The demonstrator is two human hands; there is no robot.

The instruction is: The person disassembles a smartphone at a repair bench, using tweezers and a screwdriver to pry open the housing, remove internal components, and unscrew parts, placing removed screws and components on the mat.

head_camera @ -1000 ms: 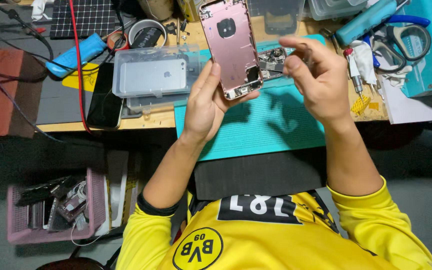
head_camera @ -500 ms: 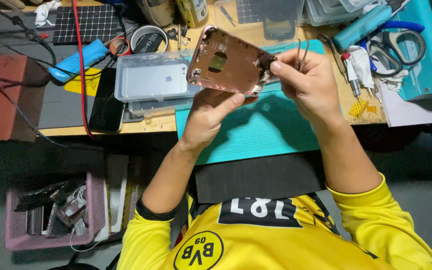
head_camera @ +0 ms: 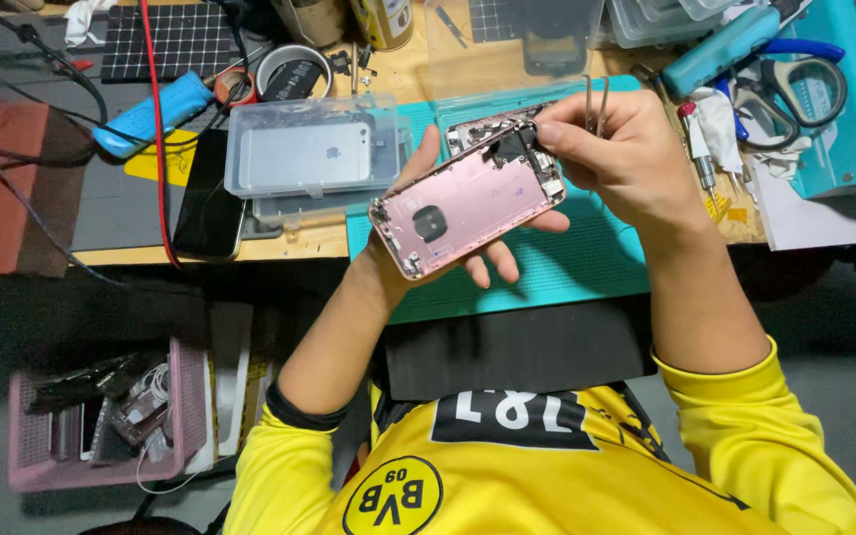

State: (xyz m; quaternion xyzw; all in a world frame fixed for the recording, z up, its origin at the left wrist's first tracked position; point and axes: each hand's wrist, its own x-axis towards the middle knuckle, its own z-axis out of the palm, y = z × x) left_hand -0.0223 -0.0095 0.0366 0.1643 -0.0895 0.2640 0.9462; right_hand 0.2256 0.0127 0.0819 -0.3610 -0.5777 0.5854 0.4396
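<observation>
Head view: pink phone shell (head_camera: 468, 203) over teal mat (head_camera: 587, 263).
My left hand (head_camera: 448, 248) cradles it; right hand (head_camera: 626, 163) pinches tweezers (head_camera: 596, 99) at its top edge.

head view: worn on the head | directed steeply downward onto workbench (head_camera: 468, 69) edge, teal mat (head_camera: 587, 267) and lap | close range, forearms fill centre | single view, no overlap is provided

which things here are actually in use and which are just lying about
In use: pink metal phone housing in left hand; thin metal tweezers in right hand.
Lying about: clear plastic box, black-handled scissors, blue tool, pink basket.
</observation>
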